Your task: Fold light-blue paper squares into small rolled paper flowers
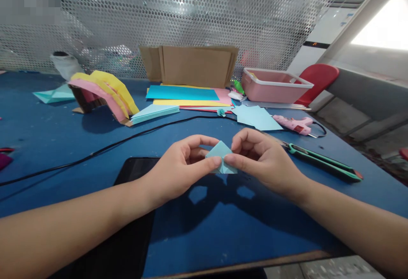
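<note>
A small light-blue folded paper (221,148) is held above the blue table, its pointed corner turned away from me. My left hand (188,162) pinches its left side, thumb lying on the front face and fingers behind. On the other side, my right hand (259,156) grips the paper's right part, its thumb near the middle crease. The two thumbs come close together over the folds. What the fingers do behind the paper is partly hidden. Under my left forearm lies a black tablet-like slab (135,168).
A green-and-black utility knife (325,163) and a pink glue gun (293,125) lie to the right. Behind are light-blue sheets (258,116), a paper stack (154,112), a pink basket (274,90) and cardboard (197,66). A yellow-and-pink arch (105,90) stands left. A black cable (105,147) crosses the table.
</note>
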Demonstrator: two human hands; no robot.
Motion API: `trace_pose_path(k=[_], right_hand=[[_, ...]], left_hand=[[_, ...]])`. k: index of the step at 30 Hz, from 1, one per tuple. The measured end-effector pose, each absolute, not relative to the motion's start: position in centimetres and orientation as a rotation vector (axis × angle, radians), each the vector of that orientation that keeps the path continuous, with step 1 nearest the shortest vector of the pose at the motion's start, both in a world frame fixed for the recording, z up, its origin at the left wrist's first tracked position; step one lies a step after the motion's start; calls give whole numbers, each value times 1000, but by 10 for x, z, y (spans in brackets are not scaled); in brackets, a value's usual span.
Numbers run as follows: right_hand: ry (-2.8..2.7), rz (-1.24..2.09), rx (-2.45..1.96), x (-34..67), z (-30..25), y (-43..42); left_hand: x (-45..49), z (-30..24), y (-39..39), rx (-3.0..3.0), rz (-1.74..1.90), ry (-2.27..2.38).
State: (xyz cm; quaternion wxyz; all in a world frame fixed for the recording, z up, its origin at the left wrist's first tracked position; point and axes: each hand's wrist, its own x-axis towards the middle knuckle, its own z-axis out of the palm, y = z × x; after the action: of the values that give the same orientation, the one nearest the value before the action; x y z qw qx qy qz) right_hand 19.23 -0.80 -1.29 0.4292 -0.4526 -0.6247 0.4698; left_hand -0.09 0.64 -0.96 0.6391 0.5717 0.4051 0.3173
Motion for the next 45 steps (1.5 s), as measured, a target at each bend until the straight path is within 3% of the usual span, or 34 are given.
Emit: trace_pose_path(k=[8, 20, 29, 40, 45], right_hand=[[-1632, 1059, -1091, 193, -13, -12], [-1581, 1301, -1017, 196, -6, -13], [-1944, 988, -1113, 195, -8, -18], [-1799, 1263, -1179, 189, -12, -18], [-1862, 846, -1075, 190, -18, -16]], left_hand=[[0, -7, 6, 1302, 696, 871], [5, -3, 4, 1379, 795, 757], [-4, -6, 3, 1659, 672, 916], [-3, -9, 8, 1262, 958, 896], [-3, -8, 10, 1161, 878, 979]])
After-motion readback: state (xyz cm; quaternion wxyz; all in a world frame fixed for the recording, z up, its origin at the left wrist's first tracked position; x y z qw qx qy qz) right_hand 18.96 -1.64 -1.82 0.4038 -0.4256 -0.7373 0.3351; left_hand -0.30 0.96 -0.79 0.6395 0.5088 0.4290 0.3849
